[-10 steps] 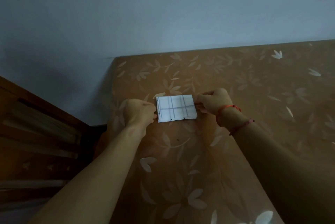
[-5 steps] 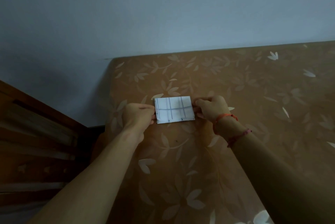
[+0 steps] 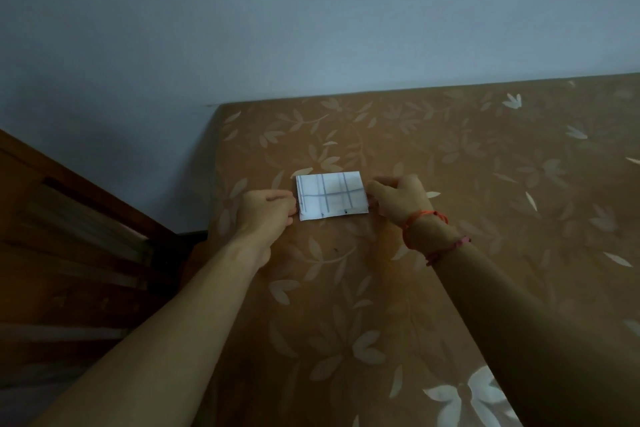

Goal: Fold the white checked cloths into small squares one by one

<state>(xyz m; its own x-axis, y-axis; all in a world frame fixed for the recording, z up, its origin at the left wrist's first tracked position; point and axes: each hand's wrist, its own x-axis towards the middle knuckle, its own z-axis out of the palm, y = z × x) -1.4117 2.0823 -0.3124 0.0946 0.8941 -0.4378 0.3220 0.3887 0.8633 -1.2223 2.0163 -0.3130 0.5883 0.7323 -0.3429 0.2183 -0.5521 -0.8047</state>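
A white checked cloth [image 3: 330, 194], folded into a small rectangle with grey lines, lies flat on the brown flowered mattress [image 3: 450, 184]. My left hand [image 3: 266, 212] pinches its left edge with curled fingers. My right hand [image 3: 401, 196], with red strings round the wrist, pinches the cloth's right edge. Only this one cloth is in view.
A pale blue wall runs behind the mattress. A dark wooden bed frame [image 3: 69, 236] with slats stands to the left, below the mattress's left edge. The mattress spreads wide to the right and toward me.
The cloth and both hands have stayed in place on the mattress. Only the view has shifted slightly; both hands keep their hold on the edges.
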